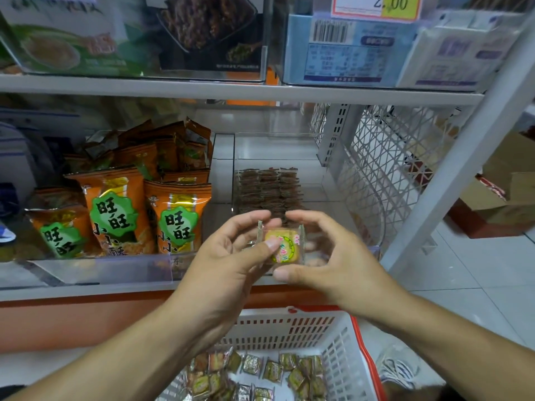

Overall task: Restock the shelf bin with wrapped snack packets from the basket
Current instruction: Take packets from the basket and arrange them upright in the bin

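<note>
Packet [282,246]: small yellow cake in clear wrap, held in the air in front of the clear bin [289,157], above the basket [341,342].
Handling: looks light; the film is probably slick and crinkly, the cake inside likely soft and easy to crush. Best taken by the crimped end seams or lightly across the flat faces.
Left hand [231,256]: thumb on the packet's front face, fingers curled behind it; pinching the packet.
Right hand [321,256]: cupped round the packet's right side, thumb under the lower edge, fingers arched over the top; real contact cannot be told.
Bin: brown packets stacked in rows at the front, bare room behind.
Basket: many wrapped packets left.
</note>
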### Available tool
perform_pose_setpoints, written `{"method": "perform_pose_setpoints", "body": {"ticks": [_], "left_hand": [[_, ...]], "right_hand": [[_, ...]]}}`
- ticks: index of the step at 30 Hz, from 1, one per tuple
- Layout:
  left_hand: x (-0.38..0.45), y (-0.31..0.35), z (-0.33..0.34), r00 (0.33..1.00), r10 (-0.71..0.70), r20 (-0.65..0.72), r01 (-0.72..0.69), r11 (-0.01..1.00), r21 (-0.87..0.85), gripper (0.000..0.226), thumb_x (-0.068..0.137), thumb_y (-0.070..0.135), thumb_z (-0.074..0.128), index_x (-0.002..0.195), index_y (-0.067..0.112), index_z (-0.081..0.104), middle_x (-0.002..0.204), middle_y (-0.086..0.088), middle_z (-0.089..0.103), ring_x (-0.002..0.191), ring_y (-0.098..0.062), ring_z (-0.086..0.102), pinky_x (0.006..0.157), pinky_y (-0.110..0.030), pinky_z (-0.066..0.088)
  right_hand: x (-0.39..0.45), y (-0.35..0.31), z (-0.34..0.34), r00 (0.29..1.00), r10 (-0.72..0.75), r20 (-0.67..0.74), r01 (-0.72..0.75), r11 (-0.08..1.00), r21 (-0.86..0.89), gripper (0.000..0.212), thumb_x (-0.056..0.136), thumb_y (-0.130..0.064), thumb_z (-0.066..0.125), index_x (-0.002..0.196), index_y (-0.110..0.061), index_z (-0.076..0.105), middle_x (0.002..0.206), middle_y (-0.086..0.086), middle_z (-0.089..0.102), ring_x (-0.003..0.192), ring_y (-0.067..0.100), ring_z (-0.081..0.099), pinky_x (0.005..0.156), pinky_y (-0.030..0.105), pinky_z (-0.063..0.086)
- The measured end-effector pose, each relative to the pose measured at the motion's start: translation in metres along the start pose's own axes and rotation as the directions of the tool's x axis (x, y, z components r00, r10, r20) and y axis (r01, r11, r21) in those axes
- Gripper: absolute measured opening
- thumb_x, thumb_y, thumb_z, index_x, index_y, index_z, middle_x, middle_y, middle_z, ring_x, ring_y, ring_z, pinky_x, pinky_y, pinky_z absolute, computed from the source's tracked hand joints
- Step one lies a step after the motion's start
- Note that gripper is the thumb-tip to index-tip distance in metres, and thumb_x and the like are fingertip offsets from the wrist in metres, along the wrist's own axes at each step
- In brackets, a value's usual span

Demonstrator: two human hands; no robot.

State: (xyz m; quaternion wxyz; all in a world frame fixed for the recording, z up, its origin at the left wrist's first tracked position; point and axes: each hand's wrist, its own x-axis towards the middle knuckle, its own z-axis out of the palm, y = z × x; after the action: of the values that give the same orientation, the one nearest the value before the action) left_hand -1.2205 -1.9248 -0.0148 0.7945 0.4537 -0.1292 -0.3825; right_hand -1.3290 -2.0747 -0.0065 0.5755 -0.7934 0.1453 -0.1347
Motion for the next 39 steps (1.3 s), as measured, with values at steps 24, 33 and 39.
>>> {"method": "perform_pose_setpoints", "body": {"ticks": [24,33,39], "left_hand": [[0.016,-0.031,-0.015,0.931,0.023,0.363,-0.342,-0.289,0.894,0.091,0.094,0.044,0.067,0.163,0.03,0.009,0.169,0.012,0.016,0.157,-0.009,0.003,0.113,-0.021,-0.02],[0.016,-0.033,-0.017,0.914,-0.004,0.405,-0.382,-0.335,0.861,0.095,0.095,0.045,0.064,0.164,0.026,0.002,0.171,0.007,0.011,0.157,-0.01,-0.005,0.114,-0.022,-0.023],[0.017,-0.034,-0.017,0.913,-0.009,0.407,-0.385,-0.342,0.857,0.095,0.094,0.045,0.065,0.164,0.025,0.004,0.171,0.006,0.014,0.157,-0.011,-0.001,0.122,-0.027,-0.016]], "right_hand": [[0.085,0.026,-0.045,0.965,0.262,0.016,-0.165,0.655,-0.738,0.03,0.08,-0.023,0.08,0.106,-0.017,0.067,0.104,0.001,0.07,0.095,0.021,0.066,0.08,0.031,0.055],[0.101,0.029,-0.021,0.948,0.317,-0.04,-0.208,0.516,-0.831,0.039,0.084,-0.021,0.076,0.115,-0.01,0.056,0.109,0.009,0.068,0.095,0.027,0.065,0.049,0.021,0.037],[0.107,0.034,-0.014,0.93,0.367,-0.028,-0.216,0.483,-0.849,0.01,0.085,-0.016,0.07,0.084,-0.012,0.061,0.094,0.009,0.069,0.085,0.027,0.065,0.059,0.023,0.043]]}}
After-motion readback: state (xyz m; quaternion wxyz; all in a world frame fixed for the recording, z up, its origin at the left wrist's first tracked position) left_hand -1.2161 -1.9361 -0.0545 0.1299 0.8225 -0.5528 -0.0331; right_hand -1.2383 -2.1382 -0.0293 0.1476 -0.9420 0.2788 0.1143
